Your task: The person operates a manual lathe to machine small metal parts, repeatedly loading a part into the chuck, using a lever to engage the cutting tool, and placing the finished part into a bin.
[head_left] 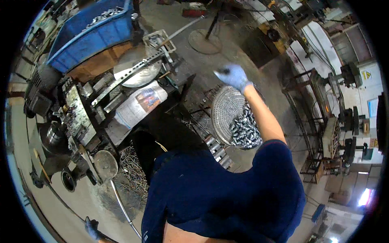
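Observation:
My right hand (236, 77), in a pale blue-grey glove with a dark palm, is stretched out beyond a round perforated metal basket (222, 111). Its fingers look curled together; a small pale tip shows at their end, too blurred to name. Shiny metal parts (246, 128) lie heaped in the basket's right side, below my forearm. Far down at the left, my left hand (92, 229), gloved alike, is closed round a long, thin dark bar (67, 204). This bar runs up toward the machine bench (77, 109).
A blue bin (91, 38) of metal parts stands at the far left. Near it are a perforated bar (125, 77), a round metal plate (139, 69) and a printed sack (139, 105). Metal scraps (131, 172) cover the floor beside my legs. Machines (350, 77) line the right.

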Tool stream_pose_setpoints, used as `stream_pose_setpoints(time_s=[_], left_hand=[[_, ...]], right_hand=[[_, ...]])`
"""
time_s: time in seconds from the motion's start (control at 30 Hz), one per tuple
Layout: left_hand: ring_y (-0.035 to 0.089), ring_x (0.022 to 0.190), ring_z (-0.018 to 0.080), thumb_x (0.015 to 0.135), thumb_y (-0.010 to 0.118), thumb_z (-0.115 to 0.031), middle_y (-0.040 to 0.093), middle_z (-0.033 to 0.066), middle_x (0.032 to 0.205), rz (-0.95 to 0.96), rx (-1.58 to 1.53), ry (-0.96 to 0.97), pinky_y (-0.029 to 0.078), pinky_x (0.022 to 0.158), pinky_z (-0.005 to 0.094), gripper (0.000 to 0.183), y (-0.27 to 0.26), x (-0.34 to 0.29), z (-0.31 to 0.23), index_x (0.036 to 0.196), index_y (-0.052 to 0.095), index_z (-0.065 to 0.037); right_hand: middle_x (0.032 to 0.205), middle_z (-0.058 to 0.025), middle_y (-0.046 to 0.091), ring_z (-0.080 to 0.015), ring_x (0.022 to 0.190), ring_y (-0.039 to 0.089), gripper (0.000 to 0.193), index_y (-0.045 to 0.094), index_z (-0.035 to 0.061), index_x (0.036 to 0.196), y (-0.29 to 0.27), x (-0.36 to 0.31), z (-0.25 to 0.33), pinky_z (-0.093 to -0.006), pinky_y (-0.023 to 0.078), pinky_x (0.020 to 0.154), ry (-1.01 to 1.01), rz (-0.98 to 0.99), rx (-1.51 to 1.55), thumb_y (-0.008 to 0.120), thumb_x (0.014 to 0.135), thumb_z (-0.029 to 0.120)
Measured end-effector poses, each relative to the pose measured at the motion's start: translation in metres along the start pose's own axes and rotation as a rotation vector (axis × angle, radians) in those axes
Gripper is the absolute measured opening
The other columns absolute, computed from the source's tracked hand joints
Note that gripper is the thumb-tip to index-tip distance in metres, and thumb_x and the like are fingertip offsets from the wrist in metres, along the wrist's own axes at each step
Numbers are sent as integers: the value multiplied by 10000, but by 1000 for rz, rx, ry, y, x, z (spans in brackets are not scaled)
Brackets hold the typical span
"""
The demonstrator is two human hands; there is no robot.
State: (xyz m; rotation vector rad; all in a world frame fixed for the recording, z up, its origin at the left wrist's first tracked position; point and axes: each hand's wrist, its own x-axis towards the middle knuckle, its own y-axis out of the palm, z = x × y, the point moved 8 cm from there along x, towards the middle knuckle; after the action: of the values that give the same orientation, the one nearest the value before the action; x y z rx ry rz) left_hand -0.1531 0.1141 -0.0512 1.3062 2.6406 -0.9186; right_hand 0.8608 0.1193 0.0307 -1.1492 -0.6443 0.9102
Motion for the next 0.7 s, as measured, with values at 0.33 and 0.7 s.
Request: stream_pose_setpoints(time_s=[0.33,0.7], left_hand=[[377,445,154,783,691,-278,417,35,544,42,-11,-37,322,442,287,237,28,7,-7,806,536,-101],[506,557,163,768,703,-380,531,57,642,79,98,-123,462,525,299,375,-14,51,17,902,572,-55]], right_hand=[[1044,-222,619,-347,963,607,631,637,14,1016,128,-172,-142,-392,478,854,253,582,-311,629,670,540],[1081,-219,609,-325,1032,586,598,649,5,1014,180,-139,-214,-377,453,895,372,675,-211,618,698,512]])
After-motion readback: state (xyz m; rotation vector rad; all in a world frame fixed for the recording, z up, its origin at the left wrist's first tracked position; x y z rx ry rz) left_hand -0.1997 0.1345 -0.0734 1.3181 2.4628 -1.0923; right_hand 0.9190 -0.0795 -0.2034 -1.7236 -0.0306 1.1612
